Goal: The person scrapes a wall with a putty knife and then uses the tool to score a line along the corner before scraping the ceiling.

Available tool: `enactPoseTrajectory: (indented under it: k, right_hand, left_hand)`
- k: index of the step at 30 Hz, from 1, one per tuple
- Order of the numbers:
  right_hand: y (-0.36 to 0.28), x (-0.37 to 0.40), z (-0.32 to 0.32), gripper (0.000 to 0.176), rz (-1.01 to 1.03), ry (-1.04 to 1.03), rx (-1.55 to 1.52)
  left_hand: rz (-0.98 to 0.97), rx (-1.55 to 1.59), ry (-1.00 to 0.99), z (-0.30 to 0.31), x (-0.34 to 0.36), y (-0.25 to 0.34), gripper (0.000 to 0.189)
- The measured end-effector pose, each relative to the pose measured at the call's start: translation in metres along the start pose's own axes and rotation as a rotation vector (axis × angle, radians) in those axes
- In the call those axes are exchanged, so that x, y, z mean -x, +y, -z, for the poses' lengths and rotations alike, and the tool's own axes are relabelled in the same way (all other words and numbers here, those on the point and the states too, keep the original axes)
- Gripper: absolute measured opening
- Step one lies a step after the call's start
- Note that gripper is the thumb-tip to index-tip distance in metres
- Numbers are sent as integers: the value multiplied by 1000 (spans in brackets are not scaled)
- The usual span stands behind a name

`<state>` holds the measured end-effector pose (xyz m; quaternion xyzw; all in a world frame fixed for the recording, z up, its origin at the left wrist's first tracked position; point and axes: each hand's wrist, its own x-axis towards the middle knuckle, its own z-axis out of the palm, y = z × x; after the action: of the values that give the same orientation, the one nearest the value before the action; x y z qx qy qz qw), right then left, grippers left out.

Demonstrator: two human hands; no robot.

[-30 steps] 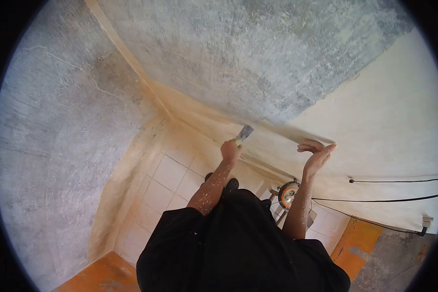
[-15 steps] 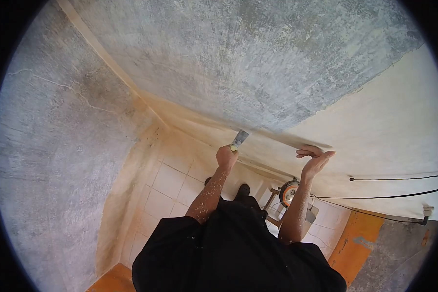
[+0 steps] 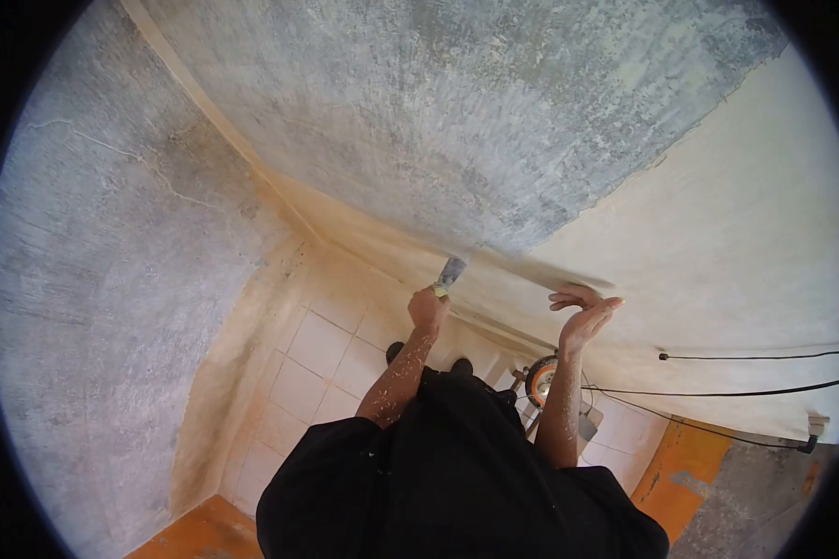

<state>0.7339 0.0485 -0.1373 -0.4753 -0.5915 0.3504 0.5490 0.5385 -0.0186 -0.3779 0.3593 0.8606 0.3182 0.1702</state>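
Note:
My left hand [image 3: 428, 309] is closed round the light handle of a scraper [image 3: 451, 272]. The scraper's flat grey blade points up toward the lower edge of the bared grey patch [image 3: 457, 121] on the wall. My right hand [image 3: 584, 317] is open with the fingers spread, close to the cream-painted wall [image 3: 699, 242]; whether it touches is hard to tell. It holds nothing. Pale flakes cling to both forearms.
A side wall [image 3: 112, 279] meets this one at a corner on the left. Below lie floor tiles [image 3: 319, 342], and a round orange-and-black object [image 3: 538, 380] stands behind my right forearm. Black cables [image 3: 718, 393] run along the right.
Both hands and the scraper appear slightly further left and lower, as the whole view has shifted a little. My left hand keeps its hold on the scraper and my right hand stays open.

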Motion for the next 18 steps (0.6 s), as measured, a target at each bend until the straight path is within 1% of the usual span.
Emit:
enactPoseTrajectory:
  k: [3, 6, 9, 13, 16, 18]
  right_hand:
    - [0, 3, 3, 104, -21, -13, 12]
    - [1, 4, 2, 104, -30, -7, 21]
    - [0, -1, -1, 104, -23, 2, 0]
    - [-6, 4, -2, 102, -56, 27, 21]
    - [-1, 3, -1, 100, -18, -1, -3]
    - [-6, 3, 1, 100, -64, 6, 26]
  left_hand:
    - [29, -31, -5, 4, 6, 5, 21]
    - [49, 72, 18, 2, 4, 2, 20]
    - [25, 54, 14, 0, 3, 9, 21]
    - [43, 55, -3, 0, 4, 1, 22]
    - [11, 51, 8, -3, -4, 7, 23]
    - [7, 19, 1, -1, 3, 3, 24]
